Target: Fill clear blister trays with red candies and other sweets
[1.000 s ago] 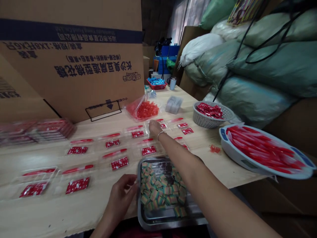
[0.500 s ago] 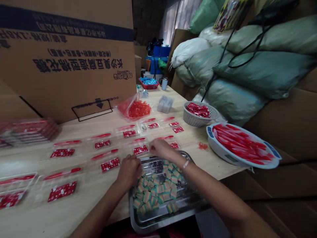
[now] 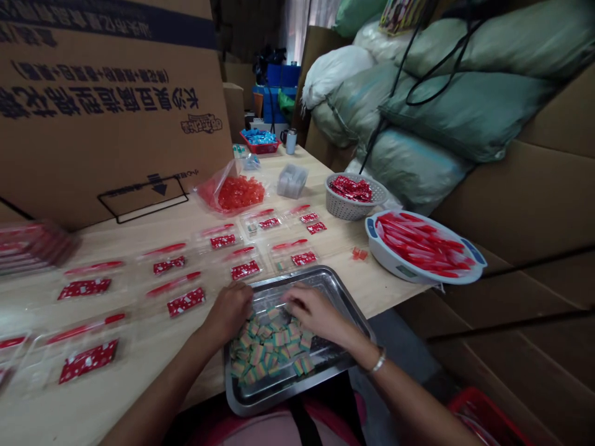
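A metal tray [image 3: 297, 396] lies at the table's near edge, holding many small striped candy pieces [image 3: 264, 353] in green, yellow and pink. At its upper left rim is my left hand [image 3: 232, 310], fingers curled together; whatever they hold is hidden. My right hand [image 3: 313, 310] hovers low over the candies with its thumb and fingers apart, and I see nothing between them. Just beyond the tray stand clear plastic boxes, each with a red stick-like piece [image 3: 289, 244] and a red packet with white spots [image 3: 304, 258]. A striped piece [image 3: 280, 266] lies in the nearest one.
On the right are a grey basket [image 3: 348, 207] of red packets and a white basin [image 3: 395, 263] of wrapped red sticks. Behind the boxes lie a bag of red pieces [image 3: 239, 193] and stacked clear containers [image 3: 292, 181]. A large carton [image 3: 116, 136] stands at the left.
My right hand has moved back from the clear box beyond the tray to above the candies. My left hand stays by the tray's left rim. The view has shifted somewhat.
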{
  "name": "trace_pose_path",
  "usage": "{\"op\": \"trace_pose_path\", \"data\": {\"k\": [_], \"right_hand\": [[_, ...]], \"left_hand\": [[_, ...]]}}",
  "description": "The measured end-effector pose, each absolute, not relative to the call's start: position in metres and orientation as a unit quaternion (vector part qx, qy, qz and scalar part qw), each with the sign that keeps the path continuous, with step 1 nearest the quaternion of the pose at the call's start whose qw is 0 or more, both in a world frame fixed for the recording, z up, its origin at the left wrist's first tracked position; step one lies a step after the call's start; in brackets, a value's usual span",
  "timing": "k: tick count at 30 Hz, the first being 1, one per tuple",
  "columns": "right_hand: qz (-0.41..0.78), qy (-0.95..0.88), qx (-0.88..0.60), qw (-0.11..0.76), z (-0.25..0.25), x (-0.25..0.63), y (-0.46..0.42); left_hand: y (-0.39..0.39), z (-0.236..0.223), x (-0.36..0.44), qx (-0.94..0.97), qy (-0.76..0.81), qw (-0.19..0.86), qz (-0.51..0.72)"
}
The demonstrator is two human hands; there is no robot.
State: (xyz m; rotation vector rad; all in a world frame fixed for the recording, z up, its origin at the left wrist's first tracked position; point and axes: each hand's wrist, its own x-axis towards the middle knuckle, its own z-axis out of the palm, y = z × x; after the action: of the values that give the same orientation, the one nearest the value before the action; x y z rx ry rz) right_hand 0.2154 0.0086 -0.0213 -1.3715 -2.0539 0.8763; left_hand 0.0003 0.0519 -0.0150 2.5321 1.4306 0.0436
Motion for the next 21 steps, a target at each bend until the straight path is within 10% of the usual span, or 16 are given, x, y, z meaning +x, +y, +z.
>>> {"op": "trace_pose_path", "data": {"k": [7,21], "right_hand": [[0.617,-0.524,-0.523,0.268,-0.035,0.24,-0.053],[0.353,-0.747,-0.547,0.135,-0.023,0.233,-0.063]], "left_hand": [[0.02,-0.017,0.005,0.877,0.432,0.153,0.141],[-0.02,-0.02,0.032,0.91,0.392,0.118,0.07]]}}
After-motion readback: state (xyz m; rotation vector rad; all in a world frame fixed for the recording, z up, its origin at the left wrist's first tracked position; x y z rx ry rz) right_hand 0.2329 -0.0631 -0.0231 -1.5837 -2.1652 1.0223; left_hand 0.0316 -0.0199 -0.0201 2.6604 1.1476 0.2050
